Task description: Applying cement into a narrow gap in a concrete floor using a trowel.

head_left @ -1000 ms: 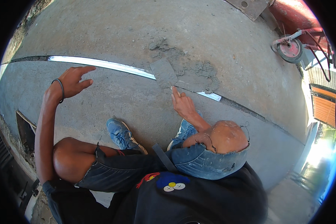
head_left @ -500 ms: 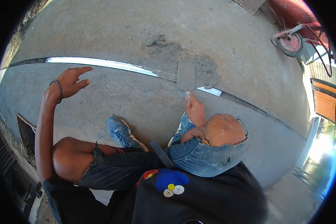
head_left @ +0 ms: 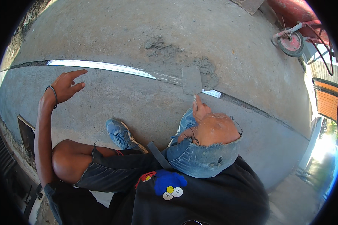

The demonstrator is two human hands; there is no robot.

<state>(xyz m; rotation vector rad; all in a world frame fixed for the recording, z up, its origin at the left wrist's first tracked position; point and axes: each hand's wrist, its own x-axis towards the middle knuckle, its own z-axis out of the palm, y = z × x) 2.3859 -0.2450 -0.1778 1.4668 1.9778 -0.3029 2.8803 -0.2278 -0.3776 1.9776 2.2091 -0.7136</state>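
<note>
My right hand (head_left: pixel 200 109) grips a flat grey trowel (head_left: pixel 191 78), its blade lying over a narrow groove beside lumpy wet mortar (head_left: pixel 208 69); my right knee partly hides this hand. A shiny pale strip (head_left: pixel 97 65) runs along the groove, smeared grey near the trowel, and shows again as a short piece (head_left: pixel 212 93) right of the blade. My left hand (head_left: pixel 65 86) hangs just below the long strip, thumb and fingers apart, holding nothing, a dark band at its wrist.
A red wheelbarrow (head_left: pixel 291 17) lies at the upper right beside a dusty board (head_left: pixel 248 4). A dark framed opening (head_left: pixel 25 137) breaks the concrete (head_left: pixel 120 33) at the left. My blue shoes (head_left: pixel 118 133) are below the groove. An orange slatted panel (head_left: pixel 325 95) stands at the far right.
The trowel and my right hand have moved to the right along the groove, the blade turning more upright. Grey smears now show where the blade was. My left hand has shifted slightly left.
</note>
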